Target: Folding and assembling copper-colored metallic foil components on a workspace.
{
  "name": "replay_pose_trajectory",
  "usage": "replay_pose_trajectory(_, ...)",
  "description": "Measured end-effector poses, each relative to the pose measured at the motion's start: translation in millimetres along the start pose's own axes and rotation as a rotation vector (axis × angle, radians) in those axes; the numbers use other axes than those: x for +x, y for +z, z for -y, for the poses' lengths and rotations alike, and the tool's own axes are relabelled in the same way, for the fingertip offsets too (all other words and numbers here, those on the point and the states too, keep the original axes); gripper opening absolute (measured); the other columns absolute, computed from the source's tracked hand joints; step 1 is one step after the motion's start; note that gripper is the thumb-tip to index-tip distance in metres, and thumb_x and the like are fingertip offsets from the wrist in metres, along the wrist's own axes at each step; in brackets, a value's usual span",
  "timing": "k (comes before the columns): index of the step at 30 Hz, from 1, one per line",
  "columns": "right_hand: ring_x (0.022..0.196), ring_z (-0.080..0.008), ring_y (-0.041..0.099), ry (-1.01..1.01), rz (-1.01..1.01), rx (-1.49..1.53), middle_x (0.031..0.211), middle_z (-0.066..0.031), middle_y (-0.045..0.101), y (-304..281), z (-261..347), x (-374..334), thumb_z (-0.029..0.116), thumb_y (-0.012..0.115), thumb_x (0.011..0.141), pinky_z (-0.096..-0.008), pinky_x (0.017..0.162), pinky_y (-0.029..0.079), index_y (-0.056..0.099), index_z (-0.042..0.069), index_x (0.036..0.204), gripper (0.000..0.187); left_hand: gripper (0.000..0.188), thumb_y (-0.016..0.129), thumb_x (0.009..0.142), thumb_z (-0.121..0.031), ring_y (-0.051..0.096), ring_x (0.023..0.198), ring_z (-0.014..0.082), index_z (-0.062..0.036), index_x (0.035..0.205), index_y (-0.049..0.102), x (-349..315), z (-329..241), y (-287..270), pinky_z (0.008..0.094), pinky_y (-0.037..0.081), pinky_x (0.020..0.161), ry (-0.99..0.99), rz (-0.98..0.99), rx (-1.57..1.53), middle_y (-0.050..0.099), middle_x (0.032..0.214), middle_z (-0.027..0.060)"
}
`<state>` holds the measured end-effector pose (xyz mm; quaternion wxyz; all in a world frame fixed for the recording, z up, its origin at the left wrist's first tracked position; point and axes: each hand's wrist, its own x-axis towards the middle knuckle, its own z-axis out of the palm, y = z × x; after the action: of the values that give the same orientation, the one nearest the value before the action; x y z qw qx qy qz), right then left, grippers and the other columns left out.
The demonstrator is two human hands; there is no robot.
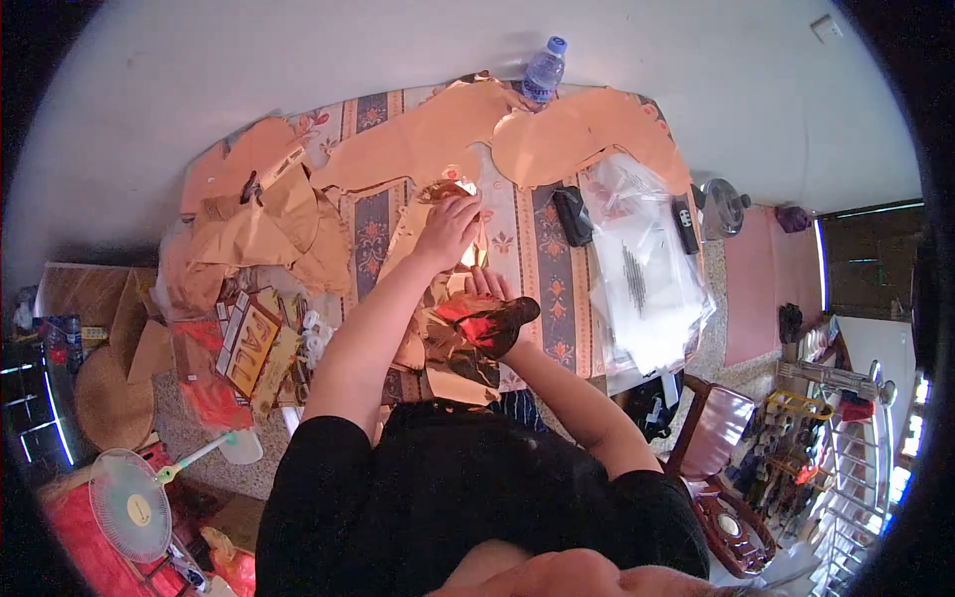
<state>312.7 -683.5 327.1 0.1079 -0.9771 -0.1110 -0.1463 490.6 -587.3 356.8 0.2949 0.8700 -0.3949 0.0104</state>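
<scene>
In front of me a shiny rose-gold foil balloon (pixel 463 378), flat and creased, runs from the table's near edge toward the middle. My left hand (pixel 448 234) lies palm down on its far part, fingers stretched out over the foil. Just nearer and to the right is my right hand (pixel 489 286), its fingers extended; a folded, dark-edged flap of the foil with a red reflection covers its palm and wrist. Beyond both hands, large flat matte rose-gold foil balloons (pixel 418 134) spread across the back of the table.
Crumpled foil (pixel 264 234) and a flat printed package (pixel 249 343) lie at left. A water bottle (pixel 544 70) stands at the back. On the right are clear plastic bags (pixel 647 289), a black object (pixel 572 217) and a remote control (pixel 684 227). A chair (pixel 711 428) stands right of me.
</scene>
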Motion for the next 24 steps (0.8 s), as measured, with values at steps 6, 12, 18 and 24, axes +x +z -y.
replay_pose_trajectory(6,0.138,-0.0341,0.026,0.081,0.526,0.219,0.147,-0.0170,0.030,-71.9,9.4,42.6,0.046,0.048,0.087,-0.0493,0.113,0.019,0.042,0.009,0.136,0.062,0.053,0.057,0.085,-0.028,0.040,0.125,0.0252,-0.0088,0.134,0.047,-7.8,-7.5,-2.9,0.0420,0.030,0.105,0.041,0.021,0.075,0.045,0.138,0.0045)
replay_pose_trajectory(12,0.141,-0.0294,0.019,-0.313,0.354,0.318,0.151,-0.0129,0.026,-52.9,5.6,-3.3,0.029,0.053,0.080,-0.0460,0.116,0.011,0.041,0.011,0.139,0.063,0.055,0.062,0.083,-0.024,0.035,0.128,0.0274,-0.0077,0.133,0.046,-6.5,-8.6,-6.6,0.0430,0.029,0.106,0.084,0.029,0.079,0.039,0.142,0.0048)
replay_pose_trajectory(18,0.141,-0.0265,0.021,-0.300,0.375,0.221,0.150,-0.0112,0.028,-63.5,19.1,-11.0,0.044,0.048,0.089,-0.0465,0.116,0.008,0.036,0.013,0.142,0.062,0.055,0.061,0.082,-0.029,0.039,0.124,0.0233,-0.0066,0.131,0.048,-8.1,-7.1,-3.9,0.0415,0.030,0.105,0.113,-0.023,0.138,0.043,0.139,0.0042)
replay_pose_trajectory(24,0.141,-0.0272,0.020,-0.305,0.392,0.232,0.150,-0.0116,0.028,-61.1,19.0,-10.9,0.044,0.048,0.090,-0.0465,0.116,0.007,0.035,0.012,0.142,0.063,0.053,0.060,0.083,-0.027,0.039,0.125,0.0237,-0.0069,0.130,0.048,-4.8,-4.1,-5.9,0.0418,0.029,0.105,0.059,0.013,0.101,0.045,0.137,0.0056)
